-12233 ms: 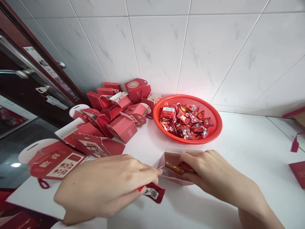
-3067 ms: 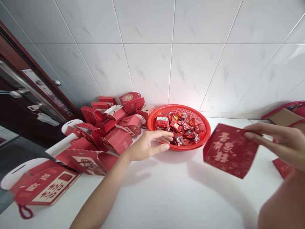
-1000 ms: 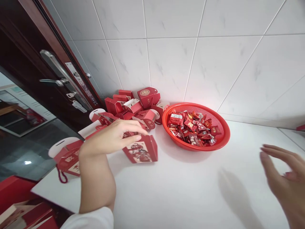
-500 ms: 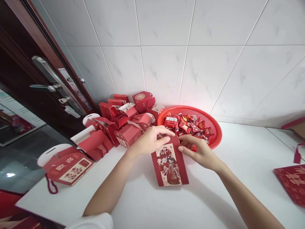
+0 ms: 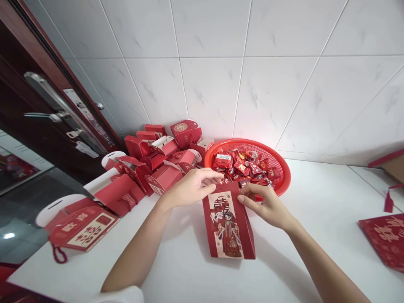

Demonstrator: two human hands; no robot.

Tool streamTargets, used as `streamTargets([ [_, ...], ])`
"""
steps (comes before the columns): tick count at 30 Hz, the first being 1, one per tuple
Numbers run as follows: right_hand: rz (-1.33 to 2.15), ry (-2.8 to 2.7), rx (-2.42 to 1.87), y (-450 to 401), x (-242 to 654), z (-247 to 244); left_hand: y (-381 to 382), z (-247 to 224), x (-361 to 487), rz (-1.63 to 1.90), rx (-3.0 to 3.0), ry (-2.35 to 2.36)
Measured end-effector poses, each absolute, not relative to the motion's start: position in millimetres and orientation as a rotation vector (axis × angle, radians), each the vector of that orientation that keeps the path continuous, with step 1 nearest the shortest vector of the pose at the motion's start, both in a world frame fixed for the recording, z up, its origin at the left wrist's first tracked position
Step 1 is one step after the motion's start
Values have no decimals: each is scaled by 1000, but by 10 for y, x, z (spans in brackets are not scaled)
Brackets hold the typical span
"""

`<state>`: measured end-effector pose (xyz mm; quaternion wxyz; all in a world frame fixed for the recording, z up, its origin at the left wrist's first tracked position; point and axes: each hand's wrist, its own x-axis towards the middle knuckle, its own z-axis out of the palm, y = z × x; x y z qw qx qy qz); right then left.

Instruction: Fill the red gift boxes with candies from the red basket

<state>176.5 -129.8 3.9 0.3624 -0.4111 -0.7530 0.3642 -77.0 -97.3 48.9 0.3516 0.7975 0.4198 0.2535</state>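
A red paper candy box (image 5: 227,225) with a cartoon couple printed on its cream front panel stands tilted over the white table. My right hand (image 5: 265,206) pinches its upper right edge between thumb and fingers. At the box's upper left corner is my left hand (image 5: 195,187), thumb and fingers apart with a gap between them. Its thumb tip lies near the corner; whether it touches is hard to tell. Just behind the box sits a red plastic basket (image 5: 285,179) holding wrapped candies (image 5: 243,167).
Several folded red boxes (image 5: 166,174) crowd the left side of the white table (image 5: 303,252) against the tiled wall. A red printed bag (image 5: 383,240) lies at the right edge, below a red-edged carton (image 5: 391,166). A dark door (image 5: 59,115) with keys stands at left.
My left hand has slid left off the box's top edge and its fingers have parted. The box has come slightly nearer and turned, showing more of its right side. My right hand keeps its pinch.
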Motion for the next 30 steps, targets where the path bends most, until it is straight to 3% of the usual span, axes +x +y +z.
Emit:
streamTargets([
  [10, 813, -1982, -1038, -1493, 1737, 170, -1019, 500, -716, 628, 2170, 1022],
  [15, 878, -2052, -849, -1699, 1685, 292, -937, 468, -718, 679, 2084, 668],
  [21, 684, -1749, -1048, -1606, 1710, 247, -855, 430, -696, 697, 1984, 439],
  [30, 1146, -1730, -1036, -1539, 1673, 247, -845, 343, -588, 708, 1853, 499],
])
